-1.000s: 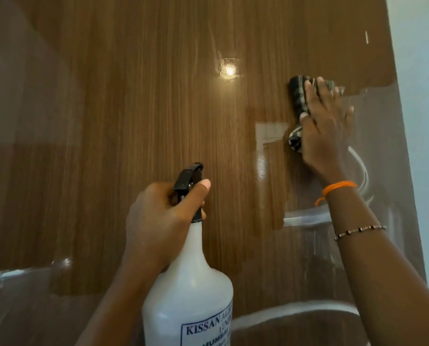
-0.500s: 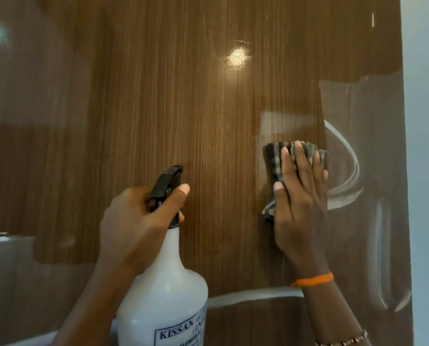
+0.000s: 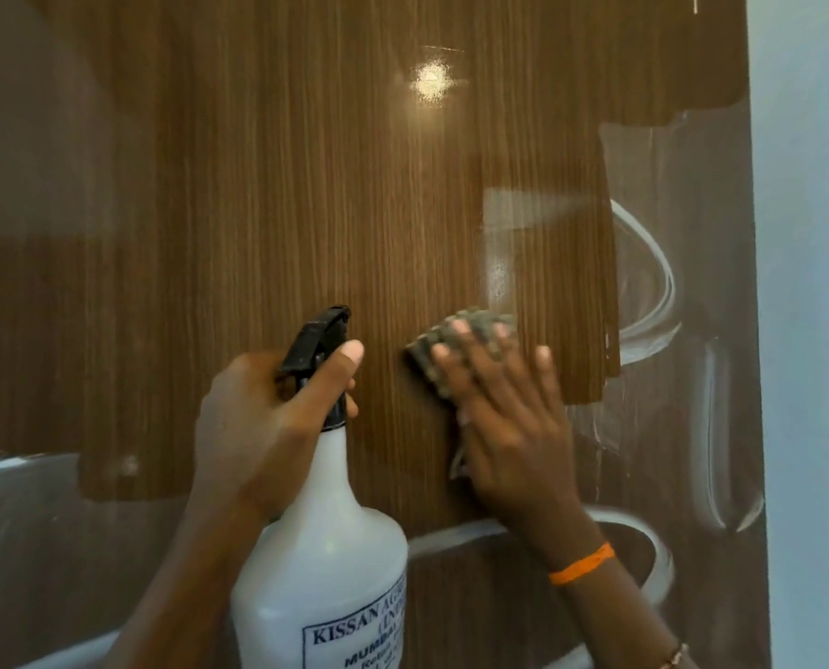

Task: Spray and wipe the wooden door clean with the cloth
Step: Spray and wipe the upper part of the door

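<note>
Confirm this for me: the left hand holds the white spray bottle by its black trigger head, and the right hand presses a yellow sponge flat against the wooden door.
Not quite. In the head view the right hand presses a dark checked cloth, not a yellow sponge, flat against the wooden door. The left hand does hold the white spray bottle by its black trigger head.

The wooden door (image 3: pixel 306 185) fills the view, its brown grain running vertically under a glossy finish. A bright light glare (image 3: pixel 431 82) sits high, right of centre. Pale reflections cover its left side and lower right. A checked cloth (image 3: pixel 456 340) lies flat against it near the middle, under the right hand (image 3: pixel 509 427). A pale wall (image 3: pixel 813 282) borders its right edge.
</note>
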`<state>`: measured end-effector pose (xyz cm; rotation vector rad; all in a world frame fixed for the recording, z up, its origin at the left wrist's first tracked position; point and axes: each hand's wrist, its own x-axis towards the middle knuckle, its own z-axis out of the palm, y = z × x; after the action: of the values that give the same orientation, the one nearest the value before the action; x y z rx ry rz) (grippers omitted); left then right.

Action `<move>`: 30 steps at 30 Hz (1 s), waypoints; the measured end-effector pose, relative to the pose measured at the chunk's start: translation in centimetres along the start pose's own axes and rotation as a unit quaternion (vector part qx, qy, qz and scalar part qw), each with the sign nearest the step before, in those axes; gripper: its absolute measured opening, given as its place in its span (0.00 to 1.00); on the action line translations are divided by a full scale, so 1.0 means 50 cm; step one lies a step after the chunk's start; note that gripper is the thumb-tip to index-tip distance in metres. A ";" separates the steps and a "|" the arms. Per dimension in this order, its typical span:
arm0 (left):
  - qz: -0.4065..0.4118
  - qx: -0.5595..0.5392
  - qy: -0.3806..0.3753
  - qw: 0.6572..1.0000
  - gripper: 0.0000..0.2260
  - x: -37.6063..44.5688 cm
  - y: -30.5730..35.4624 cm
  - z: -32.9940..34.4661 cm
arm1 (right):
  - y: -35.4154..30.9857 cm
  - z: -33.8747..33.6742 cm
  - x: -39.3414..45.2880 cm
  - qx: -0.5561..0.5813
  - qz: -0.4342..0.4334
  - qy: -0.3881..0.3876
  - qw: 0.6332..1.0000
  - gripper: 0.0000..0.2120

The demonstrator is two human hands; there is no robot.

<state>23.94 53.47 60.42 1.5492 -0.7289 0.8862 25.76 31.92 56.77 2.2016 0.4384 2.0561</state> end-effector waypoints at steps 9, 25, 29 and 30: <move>-0.014 -0.015 -0.048 0.999 0.27 -0.008 -0.003 0.025 | 0.167 -0.050 -0.076 0.057 0.327 0.070 0.941 0.26; -0.003 -0.056 -0.058 0.997 0.23 -0.015 0.053 0.212 | 0.135 -0.041 -0.077 -0.047 -0.023 0.004 0.999 0.26; -0.016 -0.072 -0.057 0.996 0.23 -0.008 0.076 0.277 | 0.266 -0.070 -0.132 -0.046 0.088 0.035 0.994 0.25; -0.015 -0.073 -0.055 0.996 0.24 -0.008 0.081 0.291 | 0.298 -0.077 -0.145 -0.035 0.146 0.051 0.987 0.26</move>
<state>22.43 38.45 61.25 1.4841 -0.8287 0.7140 23.73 15.25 54.06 2.2395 0.0499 2.2928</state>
